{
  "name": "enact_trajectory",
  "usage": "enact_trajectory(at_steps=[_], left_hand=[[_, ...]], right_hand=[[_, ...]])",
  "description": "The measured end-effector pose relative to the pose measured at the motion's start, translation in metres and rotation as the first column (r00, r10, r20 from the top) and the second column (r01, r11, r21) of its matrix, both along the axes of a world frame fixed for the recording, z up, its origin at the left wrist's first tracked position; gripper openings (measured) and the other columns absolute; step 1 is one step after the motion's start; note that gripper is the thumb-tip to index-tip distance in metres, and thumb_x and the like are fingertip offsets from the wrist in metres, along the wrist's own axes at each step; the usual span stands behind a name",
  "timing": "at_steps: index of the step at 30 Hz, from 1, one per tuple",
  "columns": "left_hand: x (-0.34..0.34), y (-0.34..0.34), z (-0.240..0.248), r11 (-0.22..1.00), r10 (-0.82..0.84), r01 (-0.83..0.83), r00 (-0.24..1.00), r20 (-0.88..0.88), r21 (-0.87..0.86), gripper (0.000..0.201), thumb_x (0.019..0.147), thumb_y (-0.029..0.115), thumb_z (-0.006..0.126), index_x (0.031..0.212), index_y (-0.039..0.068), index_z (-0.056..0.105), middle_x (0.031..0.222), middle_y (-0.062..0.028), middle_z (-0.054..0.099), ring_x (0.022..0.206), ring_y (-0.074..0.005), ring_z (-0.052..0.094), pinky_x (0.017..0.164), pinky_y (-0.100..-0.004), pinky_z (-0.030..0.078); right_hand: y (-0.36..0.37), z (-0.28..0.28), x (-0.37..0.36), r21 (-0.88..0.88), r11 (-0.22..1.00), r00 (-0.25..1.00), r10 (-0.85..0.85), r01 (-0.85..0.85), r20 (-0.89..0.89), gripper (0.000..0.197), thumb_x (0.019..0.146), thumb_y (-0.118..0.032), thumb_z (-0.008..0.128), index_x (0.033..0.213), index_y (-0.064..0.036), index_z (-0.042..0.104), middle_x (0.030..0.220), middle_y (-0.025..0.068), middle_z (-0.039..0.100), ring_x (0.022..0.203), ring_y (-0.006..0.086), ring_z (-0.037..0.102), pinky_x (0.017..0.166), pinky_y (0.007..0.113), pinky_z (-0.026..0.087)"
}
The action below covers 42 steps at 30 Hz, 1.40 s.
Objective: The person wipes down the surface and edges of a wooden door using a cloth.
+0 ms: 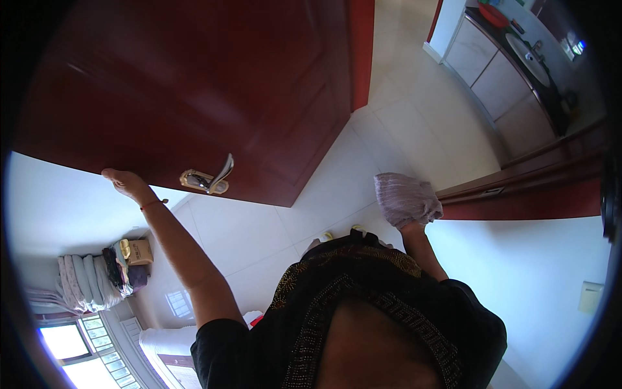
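Observation:
A dark red-brown door [214, 91] stands open in front of me. My left hand [127, 184] is closed round its free edge, with the far fingers hidden behind the panel. A lever handle [210, 181] on a gold-coloured plate is fixed to the door, to the right of that hand. On my right, a crumpled grey-mauve cloth [405, 196] covers most of my right hand [413, 227], which is closed on it near the door frame [518, 197]. The fingers under the cloth are hidden.
Through the doorway is a vanity cabinet [492, 84] with a sink [528, 58] and a red basin [494, 14]. Folded bedding [87, 282] and a cardboard box [140, 251] sit at left, above a window [78, 347]. A switch plate [589, 297] is on the right wall. The floor [246, 240] is pale tile.

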<state>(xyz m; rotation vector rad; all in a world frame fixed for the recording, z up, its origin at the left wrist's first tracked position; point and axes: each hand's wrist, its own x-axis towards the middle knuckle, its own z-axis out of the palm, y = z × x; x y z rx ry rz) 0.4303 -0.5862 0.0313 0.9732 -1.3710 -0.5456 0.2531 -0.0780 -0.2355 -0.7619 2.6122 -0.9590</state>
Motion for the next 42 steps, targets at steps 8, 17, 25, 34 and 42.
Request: enact_trajectory(at_steps=[8,17,25,34,42], left_hand=[[0.005,-0.085,-0.002,0.99,-0.133,0.137,0.981,-0.139,0.022,0.072,0.093,0.053,0.023,0.136,-0.005,0.026,0.141,-0.0212,0.028,0.128,-0.0329,0.031,0.106,-0.036,0.025],[0.021,-0.177,-0.022,0.995,-0.053,0.04,0.987,-0.151,-0.087,0.068,0.095,0.048,0.027,0.128,-0.01,0.037,0.128,-0.0254,0.043,0.116,-0.0321,0.044,0.1,-0.0351,0.032],[0.022,-0.169,-0.017,0.99,-0.107,0.085,0.97,-0.217,-0.109,0.07,0.094,0.051,0.028,0.122,-0.011,0.043,0.122,-0.0235,0.049,0.107,-0.0294,0.048,0.093,-0.035,0.037],[0.029,-0.181,-0.01,0.99,-0.116,0.094,0.963,-0.241,-0.104,0.073,0.092,0.055,0.028,0.106,-0.012,0.051,0.102,-0.021,0.057,0.089,-0.0257,0.052,0.08,-0.0346,0.042],[0.021,-0.198,-0.01,0.995,-0.062,0.036,0.958,-0.28,-0.096,0.072,0.092,0.055,0.029,0.101,-0.012,0.053,0.097,-0.0196,0.059,0.085,-0.0253,0.053,0.078,-0.0338,0.043]], right_hand=[[-0.03,0.027,-0.037,0.21,0.978,0.997,-0.008,0.023,-0.072,0.038,0.087,-0.039,0.041,0.112,-0.0106,0.048,0.11,0.004,0.048,0.103,0.0173,0.044,0.091,0.033,0.035],[-0.163,0.147,-0.092,-0.506,-0.06,0.408,0.677,0.86,0.612,0.025,0.078,-0.034,0.051,0.079,-0.0096,0.049,0.069,-0.0024,0.048,0.06,0.0086,0.047,0.054,0.025,0.043],[-0.318,0.263,-0.187,-0.766,-0.382,0.605,0.796,0.516,0.011,0.031,0.081,-0.046,0.051,0.07,-0.0173,0.051,0.069,-0.004,0.05,0.06,0.0115,0.049,0.056,0.029,0.045],[-0.504,0.467,-0.156,-0.717,-0.697,0.943,0.223,-0.022,-0.245,0.064,0.081,-0.065,0.044,0.126,-0.0194,0.04,0.116,0.0003,0.049,0.104,0.019,0.05,0.086,0.036,0.046],[-0.593,0.625,-0.082,-0.468,0.449,0.122,-0.61,-0.761,-0.783,0.084,0.071,-0.076,0.044,0.119,-0.007,0.047,0.127,0.0164,0.041,0.12,0.0323,0.037,0.096,0.056,0.023]])
